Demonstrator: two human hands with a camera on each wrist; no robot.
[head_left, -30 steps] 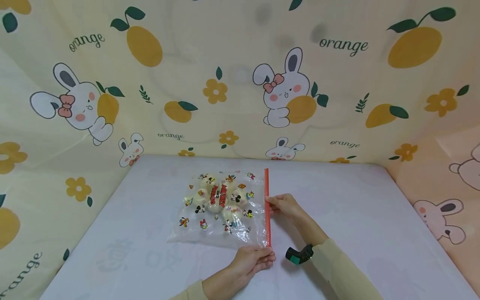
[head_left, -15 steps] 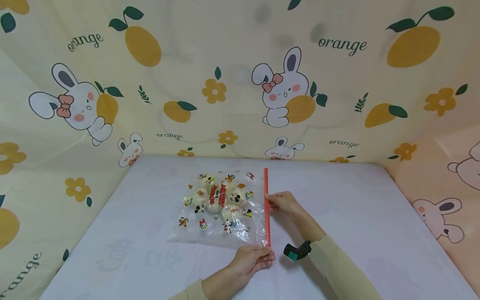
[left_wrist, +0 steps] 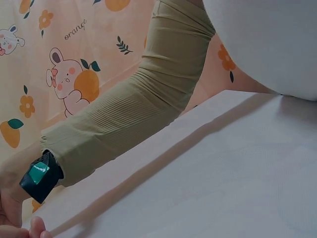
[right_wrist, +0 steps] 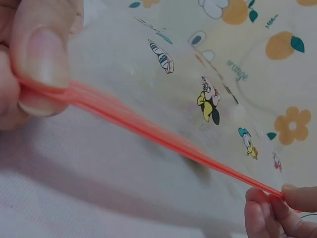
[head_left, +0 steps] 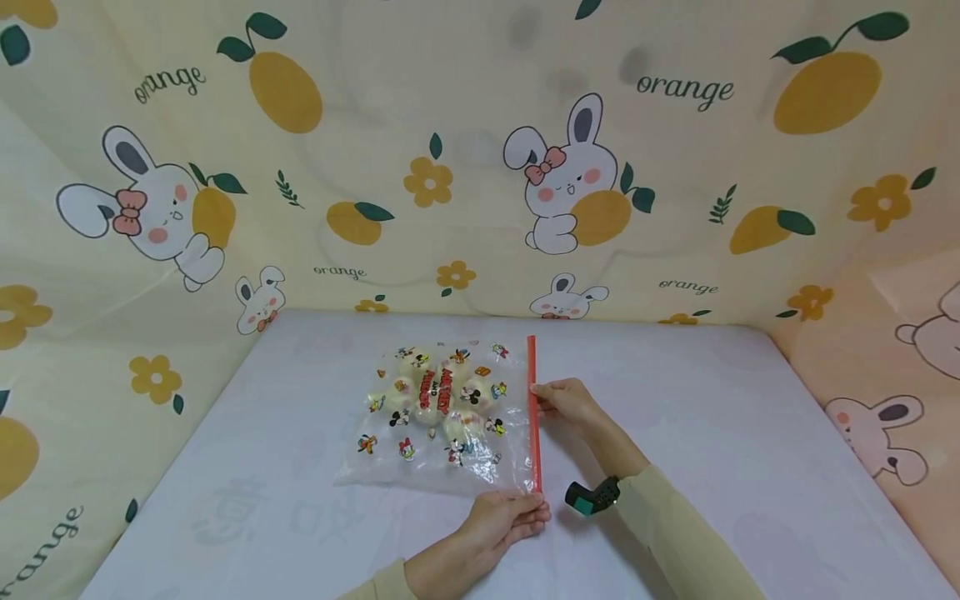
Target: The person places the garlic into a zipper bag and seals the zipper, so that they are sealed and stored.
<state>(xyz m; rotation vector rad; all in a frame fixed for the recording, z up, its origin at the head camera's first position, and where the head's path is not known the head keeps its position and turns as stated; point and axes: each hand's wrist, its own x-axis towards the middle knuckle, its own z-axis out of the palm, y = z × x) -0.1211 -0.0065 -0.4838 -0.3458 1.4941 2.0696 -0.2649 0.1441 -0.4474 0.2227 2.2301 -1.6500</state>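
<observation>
A clear zip bag (head_left: 435,467) printed with cartoon figures lies on the white table, with several pale round objects (head_left: 429,408) inside. Its red zip strip (head_left: 534,442) runs along the right side. My left hand (head_left: 498,529) pinches the near end of that strip between thumb and fingers. Farther up, my right hand (head_left: 570,404) pinches the strip. In the right wrist view the strip (right_wrist: 148,130) stretches between the left hand (right_wrist: 42,54) and the right hand (right_wrist: 272,213). The left wrist view catches the right hand (left_wrist: 10,198) only partly; the bag is out of that view.
The white table (head_left: 712,433) spreads around the bag. Behind it hangs a cloth (head_left: 480,167) patterned with rabbits and oranges, also covering both sides. A black device (head_left: 592,497) sits on the right wrist.
My right hand has slid slightly up along the red strip, away from me, still pinching. The left hand and the bag have stayed almost still.
</observation>
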